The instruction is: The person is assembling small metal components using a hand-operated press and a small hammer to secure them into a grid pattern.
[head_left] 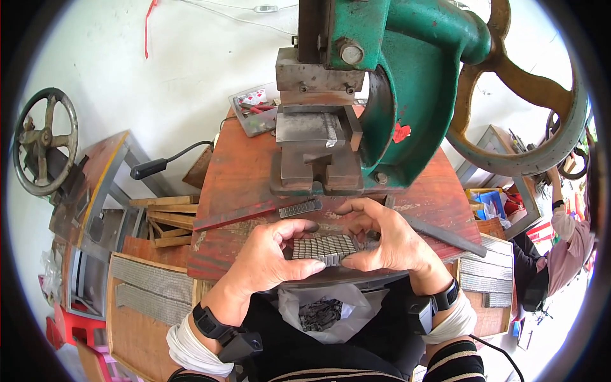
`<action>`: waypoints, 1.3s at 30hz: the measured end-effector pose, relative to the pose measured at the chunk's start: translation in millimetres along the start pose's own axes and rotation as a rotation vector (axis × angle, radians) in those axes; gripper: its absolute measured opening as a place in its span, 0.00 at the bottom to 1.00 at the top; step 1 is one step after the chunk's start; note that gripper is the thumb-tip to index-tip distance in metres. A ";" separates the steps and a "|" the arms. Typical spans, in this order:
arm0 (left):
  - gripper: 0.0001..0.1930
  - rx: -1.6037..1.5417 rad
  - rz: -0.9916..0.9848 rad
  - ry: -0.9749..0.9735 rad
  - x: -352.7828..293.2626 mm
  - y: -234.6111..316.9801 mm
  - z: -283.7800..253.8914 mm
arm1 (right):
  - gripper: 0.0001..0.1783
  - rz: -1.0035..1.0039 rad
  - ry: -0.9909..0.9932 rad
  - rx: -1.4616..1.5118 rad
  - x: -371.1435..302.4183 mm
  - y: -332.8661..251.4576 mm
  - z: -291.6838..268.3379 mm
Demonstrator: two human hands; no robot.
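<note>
A block of small grey metal pieces in tight rows (326,246) is held between my two hands just above the front edge of the red wooden table (219,245). My left hand (270,253) grips its left end, thumb along the front side and fingers behind. At the right end, my right hand (393,240) has its thumb against the front corner, with its fingers curled behind. Beyond the block lies a short strip of similar metal pieces (300,208), beside a long red bar (238,219). A dark metal bar (449,239) rests to the right.
A green hand press (417,95) with a large wheel (515,159) stands behind; its steel die (310,127) faces me. Below my hands hangs a plastic bag of dark scraps (321,315). Wooden trays of metal strips (113,325) flank me. Another person (566,254) is at far right.
</note>
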State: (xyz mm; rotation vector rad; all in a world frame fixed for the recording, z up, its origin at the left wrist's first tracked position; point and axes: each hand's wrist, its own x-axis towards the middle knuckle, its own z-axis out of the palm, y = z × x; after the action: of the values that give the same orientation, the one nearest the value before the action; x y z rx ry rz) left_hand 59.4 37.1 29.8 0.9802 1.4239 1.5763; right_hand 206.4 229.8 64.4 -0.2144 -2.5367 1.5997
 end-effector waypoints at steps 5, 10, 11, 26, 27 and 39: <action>0.33 0.016 -0.023 -0.002 -0.1 1.6 0.2 | 0.42 -0.006 -0.007 0.025 -0.3 -1.2 -0.6; 0.32 0.134 0.084 0.022 3.1 -7.2 2.9 | 0.41 0.033 0.008 0.034 -2.7 -1.9 -2.3; 0.32 0.096 0.079 0.031 2.7 -8.4 3.3 | 0.41 0.018 -0.009 0.041 -1.5 0.5 -2.1; 0.32 0.157 0.035 0.064 -1.5 6.4 7.8 | 0.44 -0.025 -0.005 0.046 -1.7 1.4 -6.1; 0.32 0.156 0.033 0.062 -1.3 4.4 6.0 | 0.44 -0.023 -0.004 0.046 -1.1 1.9 -5.7; 0.32 1.052 0.417 0.176 -10.3 -25.9 1.5 | 0.39 -0.436 0.062 -0.655 2.6 33.3 14.5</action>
State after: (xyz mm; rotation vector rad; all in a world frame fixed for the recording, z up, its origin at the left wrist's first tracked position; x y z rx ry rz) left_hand 66.2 30.0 3.7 1.8522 2.3623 1.1286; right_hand 202.7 231.6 28.2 0.2137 -2.7144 0.5800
